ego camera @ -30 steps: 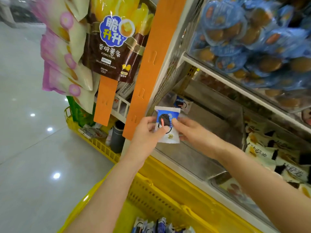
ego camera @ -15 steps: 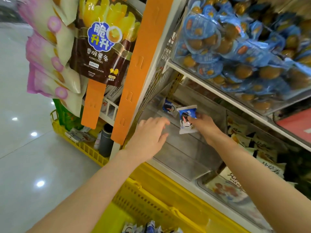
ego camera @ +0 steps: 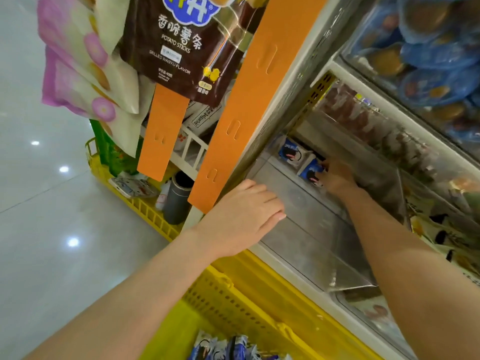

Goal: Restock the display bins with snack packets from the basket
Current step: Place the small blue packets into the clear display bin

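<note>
My right hand (ego camera: 337, 176) reaches deep into the clear plastic display bin (ego camera: 306, 229) and holds a blue-and-white snack packet (ego camera: 310, 172) at the bin's back. A second packet of the same kind (ego camera: 291, 153) lies just behind it in the back corner. My left hand (ego camera: 244, 214) hovers at the bin's front left edge, fingers relaxed, holding nothing. The yellow basket (ego camera: 233, 294) stands below the shelf, with several blue-and-white packets (ego camera: 228, 348) inside at the bottom of the view.
An orange hanging strip (ego camera: 249, 100) with a brown potato-stick bag (ego camera: 187, 48) and pink-white bags (ego camera: 78, 68) hangs left of the shelf. Blue packets fill the upper bin (ego camera: 428, 48). Neighbouring bins to the right hold other snacks (ego camera: 441, 229). A dark cylinder (ego camera: 179, 201) stands in a yellow crate behind.
My right hand carried the packet from the bin's front to its back, beside the other packet. My left hand let go of it and stayed near the front edge.
</note>
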`<state>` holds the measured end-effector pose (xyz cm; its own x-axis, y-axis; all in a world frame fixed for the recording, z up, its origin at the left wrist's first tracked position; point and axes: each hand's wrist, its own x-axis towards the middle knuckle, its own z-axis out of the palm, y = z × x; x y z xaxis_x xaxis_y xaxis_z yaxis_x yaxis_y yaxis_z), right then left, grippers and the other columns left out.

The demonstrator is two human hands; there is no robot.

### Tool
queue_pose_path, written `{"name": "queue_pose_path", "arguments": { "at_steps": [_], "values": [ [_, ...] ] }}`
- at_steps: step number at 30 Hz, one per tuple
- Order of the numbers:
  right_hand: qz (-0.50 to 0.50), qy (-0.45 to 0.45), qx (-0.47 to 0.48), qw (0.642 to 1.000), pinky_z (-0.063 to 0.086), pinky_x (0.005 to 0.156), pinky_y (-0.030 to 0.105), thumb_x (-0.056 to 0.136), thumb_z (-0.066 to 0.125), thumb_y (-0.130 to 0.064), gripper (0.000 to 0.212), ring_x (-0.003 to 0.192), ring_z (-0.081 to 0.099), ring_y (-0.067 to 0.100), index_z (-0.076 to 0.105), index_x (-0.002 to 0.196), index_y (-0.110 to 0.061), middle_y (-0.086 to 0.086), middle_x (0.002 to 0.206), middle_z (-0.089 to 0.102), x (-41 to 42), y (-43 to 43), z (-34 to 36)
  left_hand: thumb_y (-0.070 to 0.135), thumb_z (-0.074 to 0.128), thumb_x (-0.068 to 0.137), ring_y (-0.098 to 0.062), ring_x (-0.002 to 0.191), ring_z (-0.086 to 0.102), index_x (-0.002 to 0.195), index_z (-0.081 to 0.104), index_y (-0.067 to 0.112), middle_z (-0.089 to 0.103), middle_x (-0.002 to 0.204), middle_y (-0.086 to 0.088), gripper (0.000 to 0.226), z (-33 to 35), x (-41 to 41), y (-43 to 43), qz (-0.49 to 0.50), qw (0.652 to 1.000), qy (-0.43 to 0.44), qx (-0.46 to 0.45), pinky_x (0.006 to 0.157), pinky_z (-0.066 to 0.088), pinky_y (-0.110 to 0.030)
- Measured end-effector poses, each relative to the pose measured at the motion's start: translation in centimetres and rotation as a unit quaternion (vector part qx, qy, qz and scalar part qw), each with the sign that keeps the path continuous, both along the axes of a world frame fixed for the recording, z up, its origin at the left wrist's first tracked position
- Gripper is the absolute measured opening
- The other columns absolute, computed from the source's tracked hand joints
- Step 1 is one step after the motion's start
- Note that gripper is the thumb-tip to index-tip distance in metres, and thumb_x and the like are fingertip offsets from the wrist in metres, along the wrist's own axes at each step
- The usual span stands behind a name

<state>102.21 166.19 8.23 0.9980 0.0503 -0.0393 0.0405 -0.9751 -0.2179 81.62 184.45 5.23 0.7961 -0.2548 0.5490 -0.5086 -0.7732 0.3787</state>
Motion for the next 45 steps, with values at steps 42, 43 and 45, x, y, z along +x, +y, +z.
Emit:
{"name": "queue_pose_path", "arguments": {
  "at_steps": [42, 43, 45],
  "values": [
    [0.177, -0.022, 0.036, 0.983, 0.044, 0.087, 0.024, 0.097, 0.047, -0.024, 0.024, 0.106, 0.054, 0.015, 0.053, 0.12, -0.021, -0.003, 0.114, 0.054, -31.3, -12.2, -11.8, 0.034, 0.039, 0.096, -0.007, 0.118, 0.038, 0.128, 0.044, 0.025, 0.045, 0.125, 0.01, 0.033, -7.1, -11.4, -10.1, 0.079, 0.973, 0.217, 0.023, 0.101, 0.025, -0.022],
    [0.155, 0.025, 0.016, 0.987, 0.04, 0.093, 0.024, 0.1, 0.039, -0.025, 0.029, 0.114, 0.048, 0.015, 0.047, 0.128, -0.021, -0.003, 0.123, 0.05, -31.4, -12.8, -13.7, 0.034, 0.038, 0.097, -0.007, 0.121, 0.037, 0.13, 0.042, 0.026, 0.044, 0.128, 0.01, 0.034, -8.9, -12.0, -10.9, 0.071, 0.962, 0.26, 0.036, 0.104, 0.026, -0.023],
    [0.106, 0.112, -0.021, 0.988, 0.034, 0.102, 0.027, 0.1, 0.035, -0.023, 0.036, 0.125, 0.039, 0.018, 0.038, 0.136, -0.016, 0.002, 0.135, 0.041, -31.8, -14.0, -17.0, 0.034, 0.04, 0.097, -0.01, 0.119, 0.041, 0.13, 0.042, 0.024, 0.045, 0.13, 0.006, 0.034, -12.2, -13.1, -12.3, 0.054, 0.937, 0.338, 0.064, 0.103, 0.032, -0.026]
  ]
}}
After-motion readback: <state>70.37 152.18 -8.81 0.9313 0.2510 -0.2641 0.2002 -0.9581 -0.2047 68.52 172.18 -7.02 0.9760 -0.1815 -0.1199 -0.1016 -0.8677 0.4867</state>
